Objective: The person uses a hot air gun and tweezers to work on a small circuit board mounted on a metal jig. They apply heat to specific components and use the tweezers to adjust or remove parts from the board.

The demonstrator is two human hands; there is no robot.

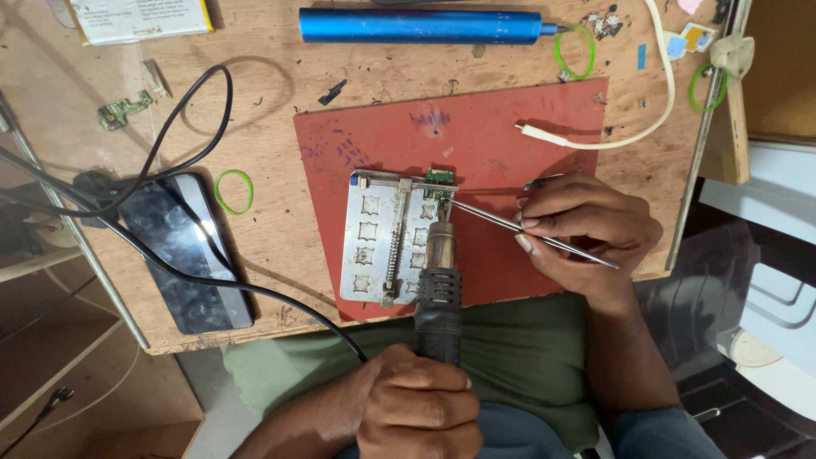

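Green board (440, 178) was seen clamped at the top edge of a metal holder (374, 246), which lay on a red mat (510, 136) on the wooden bench (280, 110). Head view only.

Hot-air gun (439, 289) was held upright along the frame's vertical, nozzle aimed up at the board from just below it, tip close to the board. Left hand (416, 408) was wrapped shut round the gun's grip, wrist low near the lap.

Tweezers (527, 231) were pinched in the right hand (586, 225), fingers closed on the shaft. Their long axis ran up-left, tip at the board's lower right corner; contact could not be told. Board lay up-left of the right fingers, straight ahead of the left. Right hand was nearer.

Phone (183, 251) lay well apart at left, black cable (170, 136) looped over it.
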